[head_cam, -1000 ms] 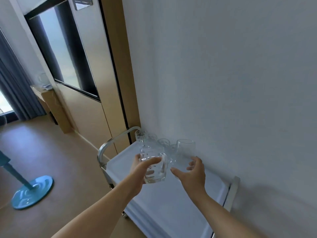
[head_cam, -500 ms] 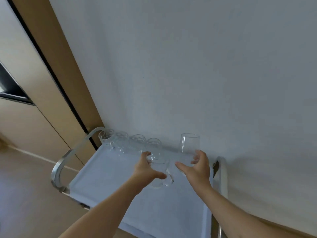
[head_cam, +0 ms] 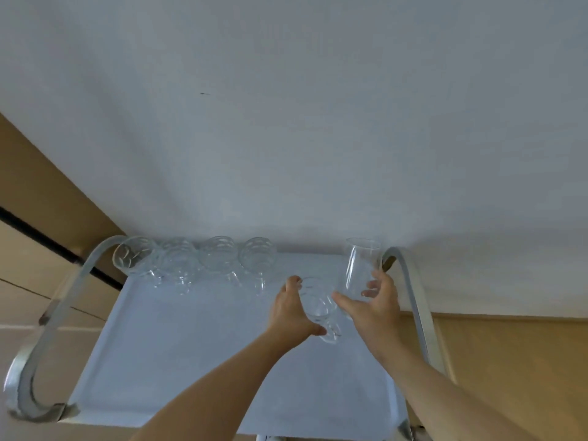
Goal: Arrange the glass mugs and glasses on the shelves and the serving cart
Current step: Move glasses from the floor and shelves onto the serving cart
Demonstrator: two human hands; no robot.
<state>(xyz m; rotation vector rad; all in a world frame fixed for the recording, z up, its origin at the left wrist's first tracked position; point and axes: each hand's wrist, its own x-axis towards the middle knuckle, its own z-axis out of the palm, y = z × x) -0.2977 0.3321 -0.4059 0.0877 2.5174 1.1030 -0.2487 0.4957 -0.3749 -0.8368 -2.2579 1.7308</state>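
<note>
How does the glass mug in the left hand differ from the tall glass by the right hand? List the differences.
1. The glass mug is short and squat; the tall glass is slim and stands higher.
2. The mug has a handle and a dimpled wall; the tall glass is smooth, with no handle.
3. The left hand grips the mug; the right hand curls round the tall glass.

Both are clear glass, at the serving cart.

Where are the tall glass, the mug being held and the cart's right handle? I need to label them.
tall glass (head_cam: 361,268), head view, its wall.
mug (head_cam: 315,308), head view, its body.
right handle (head_cam: 410,275), head view, its bend.
</note>
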